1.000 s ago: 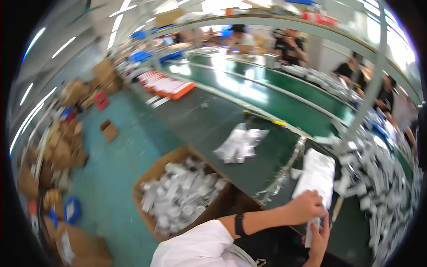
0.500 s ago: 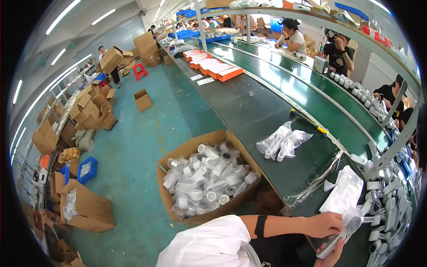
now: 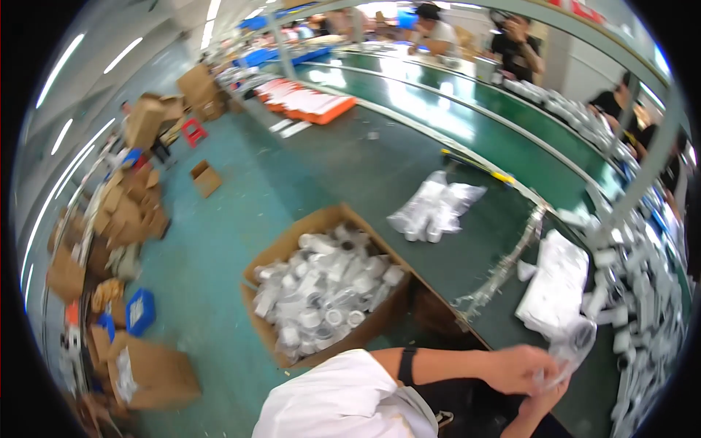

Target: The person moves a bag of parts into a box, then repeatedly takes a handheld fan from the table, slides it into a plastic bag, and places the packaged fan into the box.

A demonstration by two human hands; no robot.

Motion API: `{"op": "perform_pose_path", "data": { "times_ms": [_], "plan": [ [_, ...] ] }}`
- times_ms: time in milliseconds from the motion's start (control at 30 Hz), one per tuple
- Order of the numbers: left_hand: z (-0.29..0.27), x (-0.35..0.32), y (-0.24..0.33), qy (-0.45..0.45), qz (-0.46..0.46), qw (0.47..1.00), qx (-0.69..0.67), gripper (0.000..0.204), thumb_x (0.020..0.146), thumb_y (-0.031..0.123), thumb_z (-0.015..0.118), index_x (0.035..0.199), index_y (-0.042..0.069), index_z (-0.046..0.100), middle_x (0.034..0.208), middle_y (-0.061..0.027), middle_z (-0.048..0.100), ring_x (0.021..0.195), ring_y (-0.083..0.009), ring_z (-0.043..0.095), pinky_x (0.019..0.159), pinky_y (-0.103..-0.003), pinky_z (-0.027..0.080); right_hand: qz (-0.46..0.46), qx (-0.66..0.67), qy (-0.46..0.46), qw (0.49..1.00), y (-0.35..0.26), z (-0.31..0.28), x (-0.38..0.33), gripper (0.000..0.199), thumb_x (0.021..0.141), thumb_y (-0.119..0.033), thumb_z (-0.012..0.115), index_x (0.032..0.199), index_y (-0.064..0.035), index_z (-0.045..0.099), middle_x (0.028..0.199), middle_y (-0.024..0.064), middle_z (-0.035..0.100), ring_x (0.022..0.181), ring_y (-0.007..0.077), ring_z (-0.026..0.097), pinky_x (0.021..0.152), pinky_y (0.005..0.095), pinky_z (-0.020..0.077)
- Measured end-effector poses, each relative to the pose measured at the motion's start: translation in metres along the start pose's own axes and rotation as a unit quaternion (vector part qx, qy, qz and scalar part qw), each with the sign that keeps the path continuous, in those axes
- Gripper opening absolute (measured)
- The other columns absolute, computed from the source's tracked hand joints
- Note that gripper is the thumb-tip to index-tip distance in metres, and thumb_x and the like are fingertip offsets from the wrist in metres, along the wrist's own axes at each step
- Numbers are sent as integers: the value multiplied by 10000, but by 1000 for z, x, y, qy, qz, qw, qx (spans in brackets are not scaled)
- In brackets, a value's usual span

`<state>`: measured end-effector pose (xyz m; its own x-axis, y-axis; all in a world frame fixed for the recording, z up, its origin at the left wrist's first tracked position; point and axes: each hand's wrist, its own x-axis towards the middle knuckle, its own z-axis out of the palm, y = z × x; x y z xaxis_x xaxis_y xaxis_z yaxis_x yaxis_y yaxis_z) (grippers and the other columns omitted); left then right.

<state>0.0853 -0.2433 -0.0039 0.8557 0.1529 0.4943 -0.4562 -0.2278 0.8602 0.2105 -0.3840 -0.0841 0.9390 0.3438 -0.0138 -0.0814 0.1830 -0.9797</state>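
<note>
At the near right of the dark table (image 3: 350, 168), my two hands work on one bagged handheld device (image 3: 581, 337) with a round head. My left hand (image 3: 517, 369) is closed, pinching the clear plastic bag around it; motion blurs the fingers. Below it, my right hand (image 3: 544, 401) wraps round the device's handle, partly hidden by the left. Just beyond lies a stack of flat white plastic bags (image 3: 551, 281). Farther left on the table are two bagged devices (image 3: 438, 208). A brown carton (image 3: 255, 314) full of bagged devices stands left of the table.
Many loose white devices (image 3: 646, 321) pile up at the right edge under a metal shelf post (image 3: 646, 171). A yellow-and-black tool (image 3: 478, 166) lies by the green conveyor (image 3: 409, 95). Orange-and-white boxes (image 3: 303, 101) sit farther back. Co-workers sit across the line.
My view has shifted, so the scene slides left and up. The round-headed device is still in my hands, and its handle is now more hidden behind my fingers.
</note>
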Motion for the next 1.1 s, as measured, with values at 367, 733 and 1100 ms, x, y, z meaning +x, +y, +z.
{"op": "perform_pose_path", "data": {
  "times_ms": [367, 733, 1100],
  "plan": [
    [14, -17, -47, 126, -297, 877, -357, 560, 988, 131, 549, 1481, 78, 288, 1287, -62, 547, 1150, -133, 531, 967, -299, 448, -323, -338, 17, 884, -31, 70, -22, 189, 934, -82, 532, 1090, 6, 594, 1003, 128, 611, 845, 265, 604, 751, 342, 481],
    [-19, -18, -40, 130, -278, 837, -453, 371, 977, 146, 557, 1303, 83, 392, 1159, -128, 605, 940, -252, 653, 618, -373, 566, -326, -357, 6, 876, -40, 38, -11, 115, 792, 2, 629, 900, -13, 667, 769, 134, 634, 694, 314, 610, 613, 370, 488],
    [-141, -61, 10, 431, -169, 886, 34, 327, 960, 159, 581, 1242, 4, 523, 1066, -128, 638, 779, -200, 659, 537, -303, 564, -248, -320, -133, 905, -26, 22, -25, 109, 837, -29, 656, 931, 15, 689, 670, 91, 623, 551, 128, 567, 531, 259, 447]
  ]
}}
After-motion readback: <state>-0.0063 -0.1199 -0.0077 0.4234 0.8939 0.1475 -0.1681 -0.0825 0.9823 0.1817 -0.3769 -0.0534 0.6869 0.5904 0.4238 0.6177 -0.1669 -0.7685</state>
